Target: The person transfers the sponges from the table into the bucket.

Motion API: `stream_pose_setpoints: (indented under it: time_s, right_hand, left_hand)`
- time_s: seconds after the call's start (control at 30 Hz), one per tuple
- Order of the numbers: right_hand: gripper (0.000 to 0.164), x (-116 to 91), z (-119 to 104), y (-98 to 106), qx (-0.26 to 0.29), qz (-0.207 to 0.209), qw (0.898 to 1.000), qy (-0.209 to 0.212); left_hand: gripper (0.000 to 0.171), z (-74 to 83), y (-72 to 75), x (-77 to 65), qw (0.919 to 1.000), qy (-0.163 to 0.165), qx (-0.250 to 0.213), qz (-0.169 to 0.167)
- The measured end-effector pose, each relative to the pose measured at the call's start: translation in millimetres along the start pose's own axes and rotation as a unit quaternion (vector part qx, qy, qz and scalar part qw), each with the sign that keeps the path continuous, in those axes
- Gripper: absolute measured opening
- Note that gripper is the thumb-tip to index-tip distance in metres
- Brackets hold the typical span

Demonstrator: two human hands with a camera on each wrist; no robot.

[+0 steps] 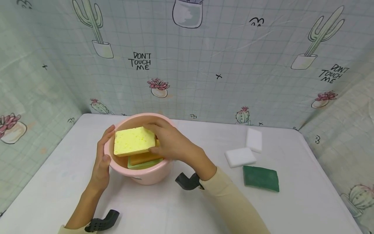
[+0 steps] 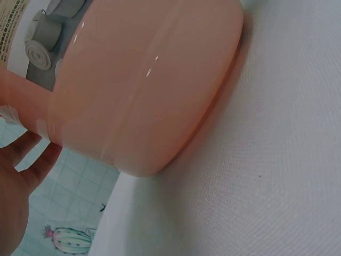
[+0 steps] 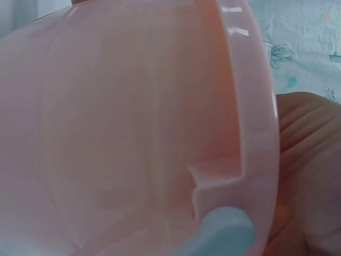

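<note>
A pink plastic bucket point(image 1: 155, 175) stands toward the left of the white table. My left hand point(image 1: 100, 165) rests against its left side, fingers fairly straight along the outer wall near the rim; two of those fingers point(image 2: 45, 162) touch the wall in the left wrist view. Over the bucket's mouth, my right hand point(image 1: 172, 139) pinches a bright yellow sponge point(image 1: 134, 141) by its right end, thumb below and fingers above. Under it, an orange-yellow sponge point(image 1: 143, 158) and a light green sponge point(image 1: 144, 165) lie inside the bucket. In the right wrist view, the bucket wall hides the sponges.
On the right of the table point(image 1: 204, 139) lie two white sponges point(image 1: 240, 157) point(image 1: 254, 140) with their corners close together. A dark green scouring pad point(image 1: 261, 178) lies in front of them. Patterned cloth point(image 1: 187, 71) hangs behind and along both sides of the table.
</note>
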State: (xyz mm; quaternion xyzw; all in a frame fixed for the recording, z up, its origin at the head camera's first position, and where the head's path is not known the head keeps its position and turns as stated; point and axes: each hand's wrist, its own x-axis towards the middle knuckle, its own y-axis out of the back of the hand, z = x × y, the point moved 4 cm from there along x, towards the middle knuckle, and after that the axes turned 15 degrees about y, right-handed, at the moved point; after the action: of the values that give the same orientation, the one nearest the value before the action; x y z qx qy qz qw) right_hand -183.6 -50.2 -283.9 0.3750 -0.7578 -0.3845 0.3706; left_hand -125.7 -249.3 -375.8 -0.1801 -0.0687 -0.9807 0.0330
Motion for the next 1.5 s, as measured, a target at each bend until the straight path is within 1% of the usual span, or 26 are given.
stream_pose_setpoints:
  time_s: [0.4,0.53,0.67,0.77,0.9,1.0,1.2,1.33,1.5]
  right_hand:
    - [0.066,-0.3,0.5,3.3,-0.010,0.000,1.000,0.014]
    - [0.066,0.0,1.0,3.8,-0.012,0.000,1.000,0.016]
    - [0.065,0.6,0.9,4.2,-0.016,-0.004,1.000,0.010]
    - [0.065,-0.6,2.0,4.5,-0.028,-0.015,0.999,-0.003]
    - [0.064,-5.1,4.0,5.8,-0.042,-0.028,0.998,-0.021]
    - [0.060,-10.0,3.9,8.4,-0.047,-0.026,0.998,-0.024]
    - [0.050,-21.8,3.1,15.8,-0.044,0.007,0.999,-0.025]
    - [0.046,-31.7,5.3,22.9,-0.040,0.052,0.998,-0.009]
    - [0.041,-44.8,7.6,27.8,-0.038,0.116,0.992,0.018]
  left_hand:
    - [0.062,1.2,-1.2,0.2,1.0000,0.005,-0.001,-0.001]
    - [0.061,0.8,-1.3,0.4,1.0000,0.001,-0.007,-0.004]
    - [0.061,0.1,-1.2,0.4,0.9999,-0.001,-0.010,-0.004]
    - [0.062,0.3,-1.0,0.3,0.9999,0.000,-0.015,-0.004]
    - [0.063,0.9,-1.1,0.2,0.9995,0.003,-0.029,-0.009]
    - [0.063,1.6,-1.5,0.4,0.9994,0.005,-0.033,-0.012]
    - [0.063,2.5,-1.9,1.4,0.9995,0.001,-0.028,-0.013]
    - [0.063,1.6,-0.9,1.3,0.9993,-0.003,-0.033,-0.015]
    - [0.062,0.9,0.3,0.9,0.9995,-0.002,-0.028,-0.012]
